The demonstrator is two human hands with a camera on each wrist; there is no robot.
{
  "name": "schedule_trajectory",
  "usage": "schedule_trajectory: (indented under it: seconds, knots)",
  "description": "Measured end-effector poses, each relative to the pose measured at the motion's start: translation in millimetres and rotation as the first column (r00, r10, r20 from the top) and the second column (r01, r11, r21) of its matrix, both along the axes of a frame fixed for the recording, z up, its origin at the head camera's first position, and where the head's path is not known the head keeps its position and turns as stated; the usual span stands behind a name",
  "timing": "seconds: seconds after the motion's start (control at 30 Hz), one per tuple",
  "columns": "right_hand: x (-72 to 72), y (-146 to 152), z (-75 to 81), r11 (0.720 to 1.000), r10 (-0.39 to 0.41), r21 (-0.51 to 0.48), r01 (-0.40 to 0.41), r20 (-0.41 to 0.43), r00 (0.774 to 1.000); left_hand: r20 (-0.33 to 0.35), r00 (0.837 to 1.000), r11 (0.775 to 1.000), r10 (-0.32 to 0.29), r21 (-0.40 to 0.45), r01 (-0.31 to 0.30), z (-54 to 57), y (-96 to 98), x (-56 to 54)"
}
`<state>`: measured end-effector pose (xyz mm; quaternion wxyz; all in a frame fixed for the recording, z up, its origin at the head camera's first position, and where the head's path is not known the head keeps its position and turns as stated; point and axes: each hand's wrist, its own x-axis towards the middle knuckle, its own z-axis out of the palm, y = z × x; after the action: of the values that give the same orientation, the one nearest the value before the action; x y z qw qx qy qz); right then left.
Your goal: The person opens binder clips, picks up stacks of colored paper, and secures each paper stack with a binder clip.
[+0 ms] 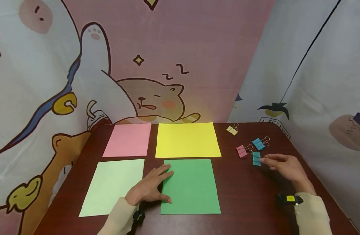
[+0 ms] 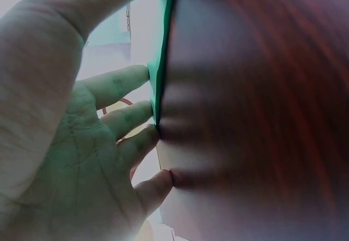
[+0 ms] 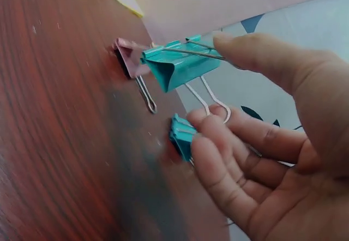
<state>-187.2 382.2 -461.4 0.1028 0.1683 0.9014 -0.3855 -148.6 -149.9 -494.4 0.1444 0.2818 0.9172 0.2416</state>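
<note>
The right hand point(image 1: 285, 166) pinches a teal binder clip point(image 1: 256, 159) by its wire handles. In the right wrist view that binder clip point(image 3: 182, 64) is held off the table, its handles spread between thumb and fingers. With fingers spread, the left hand point(image 1: 150, 187) rests on the left edge of a green sheet of paper point(image 1: 191, 187). The left wrist view shows its fingertips point(image 2: 143, 110) touching the sheet's edge and the tabletop. A blue binder clip point(image 1: 259, 144) and a pink binder clip point(image 1: 242, 151) lie just beyond the held one.
A pale yellow binder clip point(image 1: 232, 130) lies farther back. Left of the green sheet is a pale green sheet point(image 1: 115, 182); behind are a pink sheet point(image 1: 128, 140) and a yellow sheet point(image 1: 187, 140). A printed cloth point(image 1: 197, 49) hangs behind the dark wooden table point(image 1: 241, 199).
</note>
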Motion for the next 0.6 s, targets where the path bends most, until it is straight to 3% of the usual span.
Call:
schedule_trajectory:
  seconds: [0.4, 0.6]
  knots:
    - [8.9, -26, -17.7, 0.998, -0.004, -0.056, -0.003, -0.135, 0.991, 0.021, 1.000, 1.000, 0.007, 0.012, -0.008, 0.4, 1.4, 0.1]
    - [12.2, -40, -20.9, 0.998, 0.016, -0.062, -0.032, -0.243, 0.970, 0.030, 0.999, 1.000, 0.013, 0.007, -0.013, 2.0, 2.0, -0.5]
